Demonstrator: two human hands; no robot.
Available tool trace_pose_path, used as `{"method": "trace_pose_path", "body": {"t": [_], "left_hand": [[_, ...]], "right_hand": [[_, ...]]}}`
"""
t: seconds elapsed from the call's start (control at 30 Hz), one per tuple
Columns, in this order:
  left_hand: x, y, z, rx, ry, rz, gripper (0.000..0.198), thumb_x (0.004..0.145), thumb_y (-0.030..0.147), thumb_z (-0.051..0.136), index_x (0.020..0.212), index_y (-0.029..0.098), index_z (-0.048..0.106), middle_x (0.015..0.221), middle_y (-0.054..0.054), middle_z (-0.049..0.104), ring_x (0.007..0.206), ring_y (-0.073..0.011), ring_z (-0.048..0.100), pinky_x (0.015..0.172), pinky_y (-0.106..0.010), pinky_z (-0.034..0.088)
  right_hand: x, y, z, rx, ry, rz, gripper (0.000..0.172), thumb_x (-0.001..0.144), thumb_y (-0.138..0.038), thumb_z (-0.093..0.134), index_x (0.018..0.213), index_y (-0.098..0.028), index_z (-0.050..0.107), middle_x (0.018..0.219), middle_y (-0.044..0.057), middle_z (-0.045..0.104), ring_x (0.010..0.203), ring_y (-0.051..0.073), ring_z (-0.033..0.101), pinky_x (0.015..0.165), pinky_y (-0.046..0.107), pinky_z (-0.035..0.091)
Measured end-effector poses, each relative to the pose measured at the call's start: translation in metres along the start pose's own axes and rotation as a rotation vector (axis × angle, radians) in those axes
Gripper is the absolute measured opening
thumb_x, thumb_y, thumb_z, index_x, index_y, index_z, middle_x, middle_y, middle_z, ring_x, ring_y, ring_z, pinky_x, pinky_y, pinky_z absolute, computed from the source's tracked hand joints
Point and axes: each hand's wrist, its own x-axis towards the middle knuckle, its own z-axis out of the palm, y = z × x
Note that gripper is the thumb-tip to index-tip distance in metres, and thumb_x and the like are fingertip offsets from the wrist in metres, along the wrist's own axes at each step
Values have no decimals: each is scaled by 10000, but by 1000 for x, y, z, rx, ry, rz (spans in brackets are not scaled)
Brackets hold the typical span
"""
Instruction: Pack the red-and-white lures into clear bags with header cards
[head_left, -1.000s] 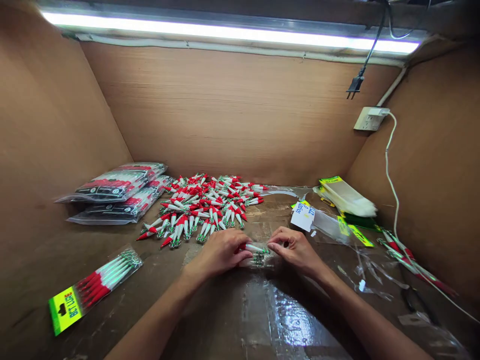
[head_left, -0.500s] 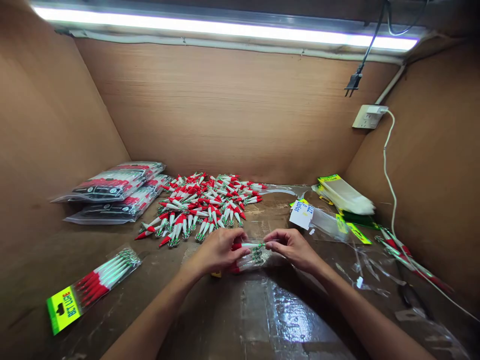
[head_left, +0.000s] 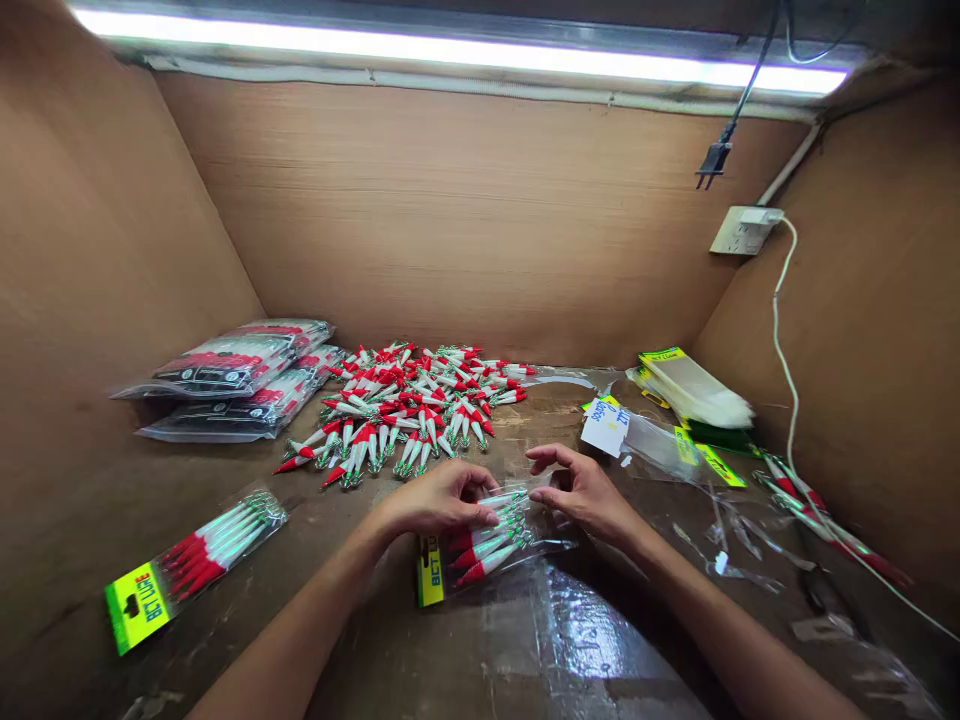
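A clear packet [head_left: 480, 555] with a yellow header card lies on the table in front of me, with several red-and-white lures inside. My left hand [head_left: 435, 500] presses down on the lures in it. My right hand [head_left: 581, 490] pinches the packet's open clear end at the right. Behind my hands lies a heap of loose red-and-white lures [head_left: 409, 405].
A filled packet [head_left: 191, 560] lies at the front left. Stacks of filled bags [head_left: 240, 380] sit at the back left. Empty packets [head_left: 694, 390] and clear wrappers lie at the right, with a white cable [head_left: 784, 350] down the right wall. Cardboard walls enclose the table.
The packet has come flat onto the table with its yellow header now showing toward me. My left hand has slid onto the lures and my right hand opened slightly at the packet's end.
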Motion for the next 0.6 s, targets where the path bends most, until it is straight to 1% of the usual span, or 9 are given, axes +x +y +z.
{"method": "trace_pose_path", "body": {"t": [0.07,0.1,0.17,0.23,0.3,0.37,0.4,0.47,0.6], "left_hand": [[1,-3,2,47,-5,-23,337,834,424,732,1090,207,702,703,34,657,594,-143,594,501,-203,394],[1,-3,4,80,21,-32,368,816,397,755,1128,215,685,731,31,657,627,-152,603,532,-213,412],[0,-1,7,158,113,-47,456,776,337,797,1190,230,640,912,-5,676,815,-195,632,683,-259,468],[-3,4,12,240,218,-65,451,768,300,806,1172,231,618,1091,-48,638,1019,-253,591,850,-336,460],[-9,12,20,303,276,-93,269,822,294,760,1048,220,633,1074,-59,612,1047,-279,561,896,-389,440],[-19,18,33,373,279,-105,110,889,296,687,943,215,637,970,-49,605,958,-270,574,845,-397,457],[-24,21,40,438,275,-93,98,909,301,664,954,219,635,972,-48,604,943,-268,576,822,-395,469],[-32,24,53,537,286,-50,123,930,290,636,1037,229,627,1056,-61,604,998,-279,567,825,-403,488],[-39,21,67,558,333,3,187,957,253,588,1142,237,608,1124,-70,592,1038,-273,554,866,-429,511]], "right_hand": [[-2,2,2,-147,30,-42,430,800,-214,768,1199,-228,608,1047,23,657,698,128,589,664,268,471],[-2,4,2,-226,45,-75,405,788,-192,775,1159,-225,614,1044,27,645,739,143,596,689,275,472],[-4,6,2,-374,62,-143,300,775,-176,790,1034,-216,643,1034,40,628,877,190,606,766,300,470],[-4,9,2,-452,14,-168,146,810,-185,767,909,-210,664,987,42,630,916,205,604,778,302,462],[-4,12,2,-449,-80,-150,42,864,-187,716,858,-207,679,904,30,646,844,185,614,735,284,459],[-4,16,2,-414,-142,-133,27,883,-181,692,870,-204,697,856,21,665,801,173,622,714,272,460],[-4,17,2,-398,-151,-131,23,882,-182,696,888,-202,706,859,22,676,807,173,629,721,270,464],[-4,20,2,-368,-164,-133,40,875,-189,708,912,-200,720,873,22,691,819,172,641,734,269,471],[-3,23,1,-318,-188,-135,69,876,-222,722,942,-205,735,894,20,710,819,166,657,743,268,478]]}}
